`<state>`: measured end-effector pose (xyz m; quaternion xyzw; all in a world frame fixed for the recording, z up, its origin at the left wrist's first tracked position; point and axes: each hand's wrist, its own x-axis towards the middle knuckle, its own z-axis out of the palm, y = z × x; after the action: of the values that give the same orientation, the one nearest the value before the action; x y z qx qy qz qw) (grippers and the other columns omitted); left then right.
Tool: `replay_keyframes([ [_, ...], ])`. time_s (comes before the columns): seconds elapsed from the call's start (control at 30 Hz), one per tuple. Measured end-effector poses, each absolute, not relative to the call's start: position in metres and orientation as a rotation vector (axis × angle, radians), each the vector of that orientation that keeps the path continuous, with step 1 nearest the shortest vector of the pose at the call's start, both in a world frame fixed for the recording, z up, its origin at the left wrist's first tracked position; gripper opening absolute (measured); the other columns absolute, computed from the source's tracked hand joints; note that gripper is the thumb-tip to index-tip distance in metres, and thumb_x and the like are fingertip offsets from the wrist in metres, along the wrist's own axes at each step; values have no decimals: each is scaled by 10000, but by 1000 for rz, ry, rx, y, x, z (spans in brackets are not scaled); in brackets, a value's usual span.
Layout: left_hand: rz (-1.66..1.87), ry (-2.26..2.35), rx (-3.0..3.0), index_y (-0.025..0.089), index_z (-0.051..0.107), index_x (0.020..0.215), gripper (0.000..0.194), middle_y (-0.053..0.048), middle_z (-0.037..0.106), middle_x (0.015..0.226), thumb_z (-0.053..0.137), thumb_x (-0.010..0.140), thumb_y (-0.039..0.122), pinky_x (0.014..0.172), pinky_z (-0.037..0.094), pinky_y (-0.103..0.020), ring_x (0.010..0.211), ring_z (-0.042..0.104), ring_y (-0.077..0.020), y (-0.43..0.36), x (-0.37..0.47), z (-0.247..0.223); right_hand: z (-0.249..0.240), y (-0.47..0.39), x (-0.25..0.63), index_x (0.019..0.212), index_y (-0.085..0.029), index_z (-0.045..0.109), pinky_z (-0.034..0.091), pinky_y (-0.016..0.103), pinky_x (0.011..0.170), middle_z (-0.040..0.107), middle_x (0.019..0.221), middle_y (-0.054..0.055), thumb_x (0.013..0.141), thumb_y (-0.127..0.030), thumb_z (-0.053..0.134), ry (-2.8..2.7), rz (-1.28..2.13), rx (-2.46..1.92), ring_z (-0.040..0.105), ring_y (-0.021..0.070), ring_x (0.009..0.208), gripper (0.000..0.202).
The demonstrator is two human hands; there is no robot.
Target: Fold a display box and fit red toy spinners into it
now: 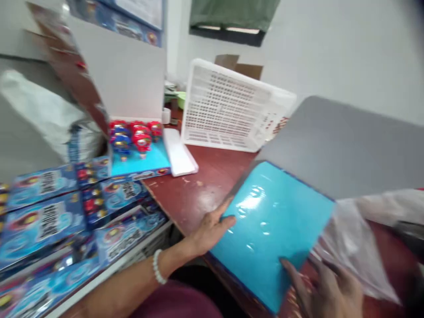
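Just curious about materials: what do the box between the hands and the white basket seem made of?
Box: probably cardboard, judging by thin flat panels; its blue face looks glossy, with bright highlights. White basket: likely moulded plastic, fairly matt, with regular slotted openings.

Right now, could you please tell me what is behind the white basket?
Brown cardboard and a pale wall show above the white basket; anything lower is covered or too blurred through its slots.

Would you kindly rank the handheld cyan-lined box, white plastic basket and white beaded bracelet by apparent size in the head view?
1. Handheld cyan-lined box
2. White plastic basket
3. White beaded bracelet
Nearness may enlarge the box.
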<state>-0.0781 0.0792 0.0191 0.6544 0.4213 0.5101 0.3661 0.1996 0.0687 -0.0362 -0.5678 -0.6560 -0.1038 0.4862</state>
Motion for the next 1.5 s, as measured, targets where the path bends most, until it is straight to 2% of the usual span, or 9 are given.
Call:
replay_keyframes([
  [0.13, 1336, 980, 1649, 273, 495, 1579, 592, -8, 523, 1578, 587, 1021, 451, 1258, 320, -397, 1469, 463, -302, 84, -75, 17, 11, 101, 207, 1670, -184, 202, 537, 719, 980, 282, 1656, 285, 838, -736, 666, -1492, -545, -1259, 498, 509, 1377, 1100],
  [0.33, 1326, 865, 1442, 235, 471, 1593, 682, -48, 570, 1533, 667, 979, 459, 1126, 483, -398, 1334, 592, -326, 78, -70, 18, 51, 141, 201, 1426, -163, 594, 454, 673, 1094, 626, 1420, 219, 951, -661, 578, -1670, -545, -1067, 602, 421, 1283, 689],
  [0.53, 1360, 717, 1276, 230, 543, 1546, 633, -76, 599, 1501, 710, 963, 413, 1100, 521, -405, 1306, 621, -330, 77, -73, 6, 68, 141, 207, 1248, -242, 696, 495, 605, 1053, 681, 1324, 135, 827, -704, 719, -1666, -100, -1043, 635, 357, 1214, 626],
  [0.77, 1466, 1039, 1496, 187, 524, 1554, 681, -104, 530, 1564, 614, 987, 553, 1259, 362, -456, 1465, 481, -323, 82, -68, 0, 61, 152, 215, 1195, -254, 727, 519, 505, 976, 667, 1367, 107, 755, -637, 796, -1489, 352, -1063, 605, 331, 1237, 587],
  [1.0, 1458, 1429, 1735, 64, 572, 1481, 806, -180, 541, 1535, 437, 958, 661, 1273, 334, -475, 1464, 487, -319, 92, -64, 1, 32, 162, 228, 1456, -257, 548, 557, 409, 882, 677, 1267, 90, 663, -575, 882, -1226, 923, -969, 654, 233, 1009, 918],
  [1.13, 1390, 1462, 1716, 85, 582, 1456, 795, -169, 608, 1467, 439, 937, 670, 1214, 402, -482, 1366, 578, -323, 96, -68, 5, 33, 153, 222, 1564, -262, 416, 553, 430, 847, 574, 1350, 121, 734, -654, 784, -1434, 717, -1114, 603, 218, 939, 989],
  [1.27, 1325, 1431, 1759, 120, 576, 1434, 742, -145, 676, 1367, 435, 935, 650, 1107, 477, -484, 1242, 647, -326, 100, -71, 9, 36, 152, 212, 1513, -158, 485, 547, 460, 826, 500, 1373, 183, 679, -739, 748, -1480, 400, -1262, 557, 244, 923, 1050],
  [1.4, 1187, 1476, 1825, 108, 570, 1365, 676, -165, 711, 1247, 417, 915, 589, 1042, 502, -530, 1138, 677, -352, 104, -76, 16, 39, 153, 208, 1499, -191, 466, 553, 423, 782, 567, 1275, 138, 674, -703, 788, -1410, 587, -1232, 586, 256, 953, 1022],
  [1.5, 1142, 1449, 1908, 113, 439, 1503, 741, -185, 585, 1459, 471, 867, 493, 1136, 443, -561, 1311, 592, -359, 110, -81, 24, 39, 151, 209, 1449, -208, 478, 565, 390, 776, 590, 1192, 97, 633, -628, 867, -1349, 694, -1152, 604, 240, 954, 997],
])
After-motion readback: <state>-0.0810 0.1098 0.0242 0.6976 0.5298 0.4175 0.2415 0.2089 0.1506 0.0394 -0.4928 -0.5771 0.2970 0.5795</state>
